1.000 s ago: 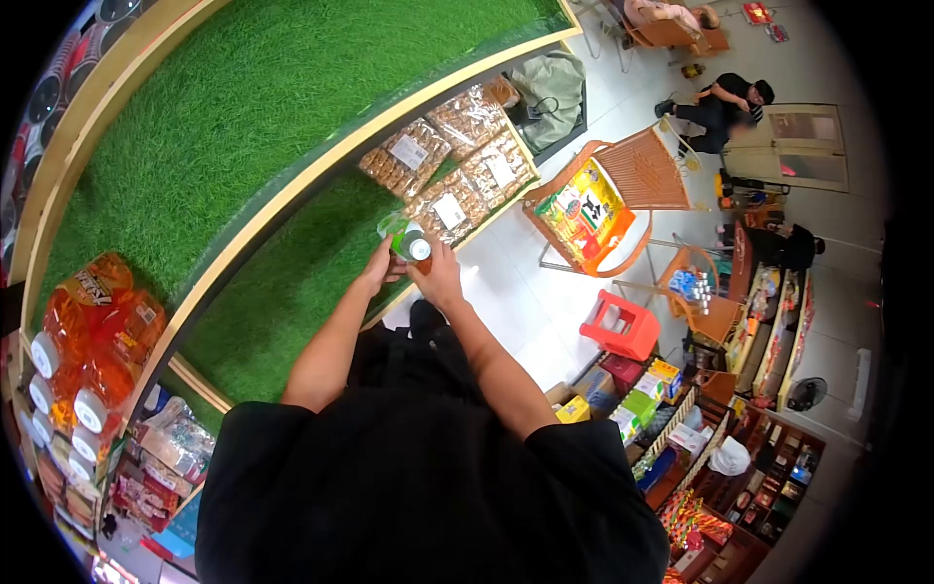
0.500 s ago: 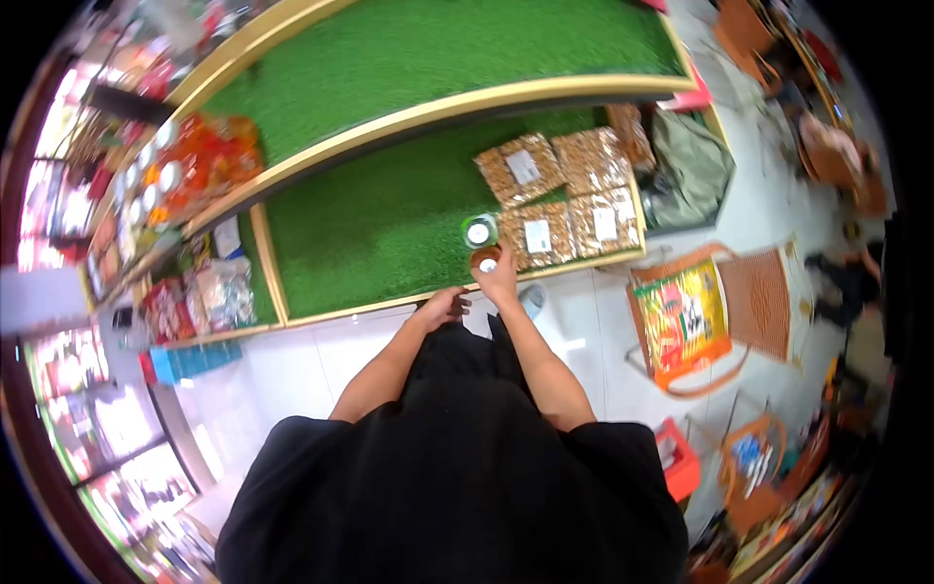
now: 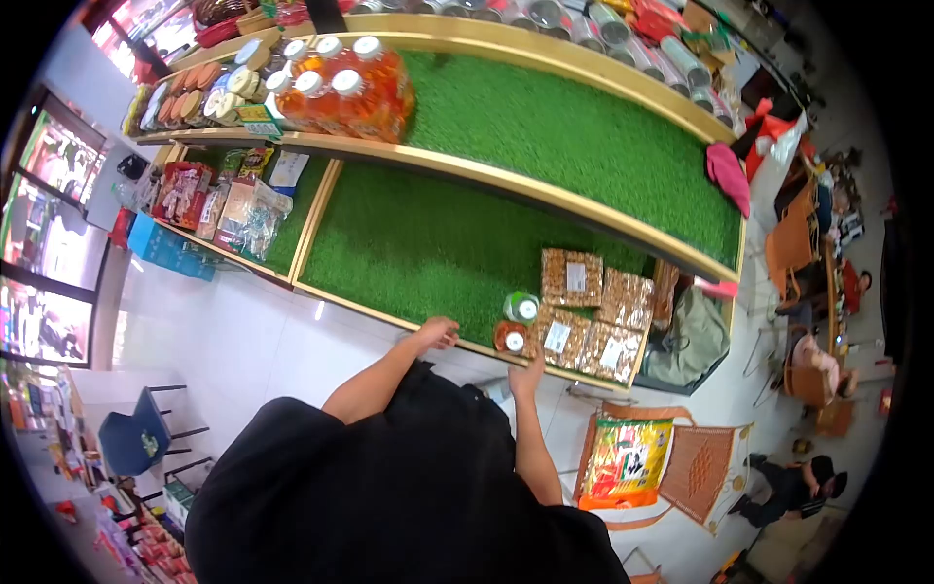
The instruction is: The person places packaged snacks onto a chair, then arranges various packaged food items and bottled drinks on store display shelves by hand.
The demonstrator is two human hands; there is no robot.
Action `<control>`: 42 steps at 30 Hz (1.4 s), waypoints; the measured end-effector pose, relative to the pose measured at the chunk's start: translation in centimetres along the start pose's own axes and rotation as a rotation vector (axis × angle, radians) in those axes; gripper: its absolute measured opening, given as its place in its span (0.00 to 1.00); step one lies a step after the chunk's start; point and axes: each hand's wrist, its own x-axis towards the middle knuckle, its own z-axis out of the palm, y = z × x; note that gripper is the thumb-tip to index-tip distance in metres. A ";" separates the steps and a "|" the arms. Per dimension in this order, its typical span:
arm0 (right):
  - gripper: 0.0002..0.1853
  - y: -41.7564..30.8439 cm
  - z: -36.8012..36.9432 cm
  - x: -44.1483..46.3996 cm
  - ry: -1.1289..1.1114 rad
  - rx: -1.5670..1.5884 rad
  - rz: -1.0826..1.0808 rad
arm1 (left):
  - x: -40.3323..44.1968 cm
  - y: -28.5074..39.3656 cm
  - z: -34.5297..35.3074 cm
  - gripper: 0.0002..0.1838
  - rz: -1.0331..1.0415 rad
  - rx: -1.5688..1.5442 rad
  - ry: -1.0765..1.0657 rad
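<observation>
On the green turf of the lower shelf (image 3: 409, 234) stands a jar with reddish-brown contents and a white lid (image 3: 511, 337). A green jar with a white lid (image 3: 521, 308) is right behind it. My right hand (image 3: 526, 374) is at the shelf's front edge, just below the reddish-brown jar and beside the nearest clear packet of brown nut-like pieces (image 3: 558, 338). Its fingers look apart and hold nothing I can see. Over the wooden front edge, left of the jars, my left hand (image 3: 439, 333) is empty, its fingers loosely bent.
More packets (image 3: 572, 277) lie to the right, near a grey-green cloth bag (image 3: 689, 336). Large orange bottles (image 3: 355, 92) crowd the upper shelf's left. Bagged goods (image 3: 238, 209) fill the lower left compartment. A chair (image 3: 696, 467) holding a yellow bag (image 3: 628, 457) stands front right.
The reddish-brown jar, held in my right hand before, now stands on the turf before the green jar. My right hand has drawn back from it. The view has turned and shifted.
</observation>
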 end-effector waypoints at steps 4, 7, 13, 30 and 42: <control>0.33 2.9 0.7 -1.6 -0.026 -0.091 0.136 | -2.1 2.1 -4.4 0.16 0.089 0.077 0.011; 0.25 4.1 2.7 -2.5 -0.114 -0.086 0.130 | -3.6 3.4 -9.9 0.15 0.170 -0.119 0.031; 0.09 -3.8 7.7 -2.4 -0.306 -0.186 -0.060 | -6.4 4.7 -20.4 0.13 0.350 -0.440 0.238; 0.08 -60.6 7.9 13.0 0.109 0.345 -1.100 | -17.8 28.3 -19.4 0.29 1.115 0.098 0.028; 0.15 -55.4 8.5 12.2 0.239 0.400 -1.013 | -14.7 30.1 -15.7 0.37 1.028 -0.130 -0.111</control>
